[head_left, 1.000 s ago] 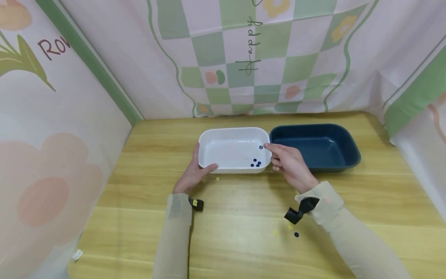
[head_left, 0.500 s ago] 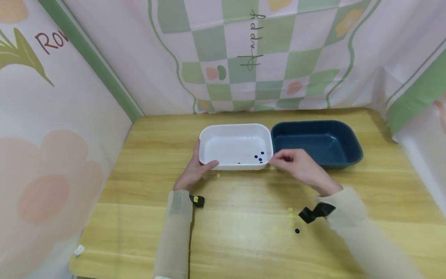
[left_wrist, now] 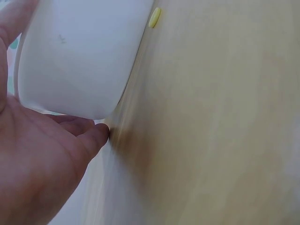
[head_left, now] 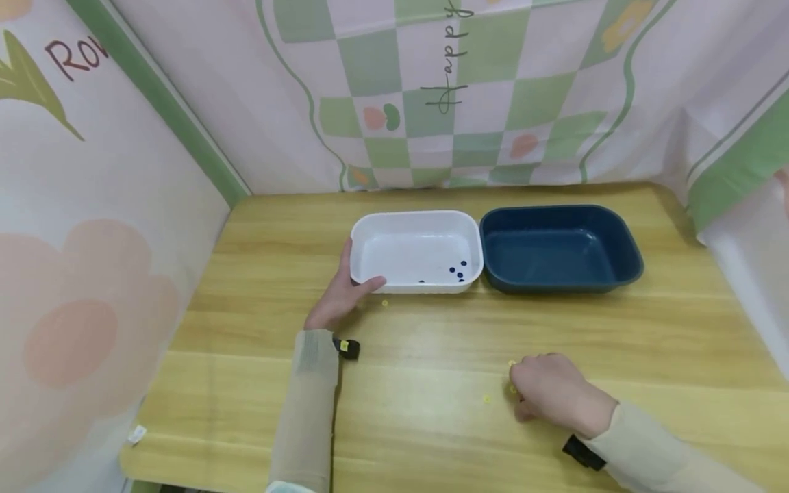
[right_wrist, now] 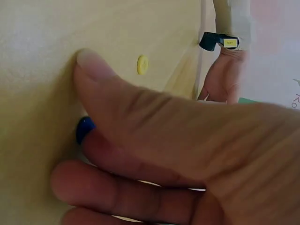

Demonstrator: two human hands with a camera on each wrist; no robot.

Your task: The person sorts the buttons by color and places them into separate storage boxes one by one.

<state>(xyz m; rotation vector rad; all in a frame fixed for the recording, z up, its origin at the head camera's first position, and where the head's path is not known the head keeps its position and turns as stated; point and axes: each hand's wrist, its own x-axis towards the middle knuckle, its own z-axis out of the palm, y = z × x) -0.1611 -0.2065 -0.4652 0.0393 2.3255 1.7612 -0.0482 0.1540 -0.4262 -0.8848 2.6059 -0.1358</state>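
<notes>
My left hand [head_left: 335, 296] grips the left end of a white basin [head_left: 407, 288], its thumb over the front rim. Several dark blue buttons [head_left: 459, 275] lie inside, mostly towards the right front corner. On the table at the right, my right hand [head_left: 557, 392] reaches down with bent fingers. A blue button [right_wrist: 84, 129] shows at its index fingertip in the right wrist view, with the thumb tip [right_wrist: 91, 65] apart from it. In the head view the hand hides that button. One yellow button [right_wrist: 142, 64] lies beyond the thumb.
A dark blue basin [head_left: 557, 282] stands against the white one's right side. Yellow buttons [head_left: 487, 398] lie left of the right hand, and another yellow button [left_wrist: 155, 17] lies in front of the white basin. A patterned curtain [head_left: 425, 150] hangs behind the wooden table [head_left: 259, 274].
My right hand has gone from the white basin's right edge down to the blue button on the table. The buttons in the basin have shifted since the first frame. The left hand keeps its grip.
</notes>
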